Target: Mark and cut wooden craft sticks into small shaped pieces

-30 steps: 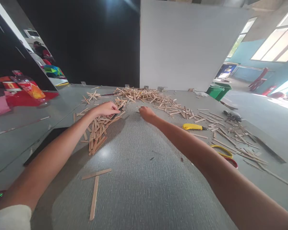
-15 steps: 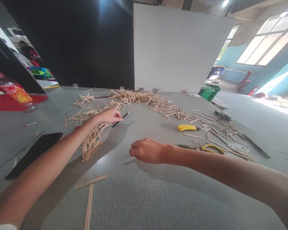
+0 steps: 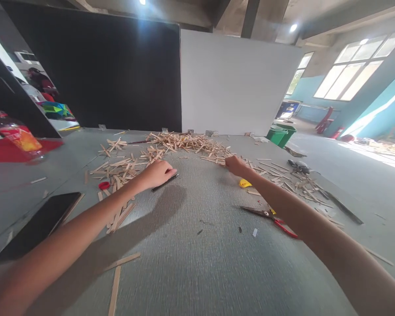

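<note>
My left hand (image 3: 158, 173) is closed, its fingers curled against a slim black pen (image 3: 166, 183) just above the table. The grip is partly hidden. At the near edge of the far heap of flat wooden craft sticks (image 3: 187, 142), my right hand (image 3: 235, 166) has its fingertips pressed together; whatever they hold, if anything, is too blurred to name. Below my right wrist, a yellow utility knife (image 3: 245, 183) is partly covered by the forearm. Scissors (image 3: 266, 213) with red and yellow on the handles lie beside that arm. Two craft sticks (image 3: 116, 289) form a T at the near left.
A dark phone (image 3: 41, 226) lies at the left, near a red ring (image 3: 104, 185). A drink bottle (image 3: 19, 136) stands on red material. Stick scraps (image 3: 303, 186) and a long metal strip (image 3: 344, 208) are at the right. Black and white panels (image 3: 230, 83) rise behind the table.
My right hand has moved forward and right from the table's middle to the far stick heap. My left hand stays near the same spot with the pen. The view has tilted up slightly.
</note>
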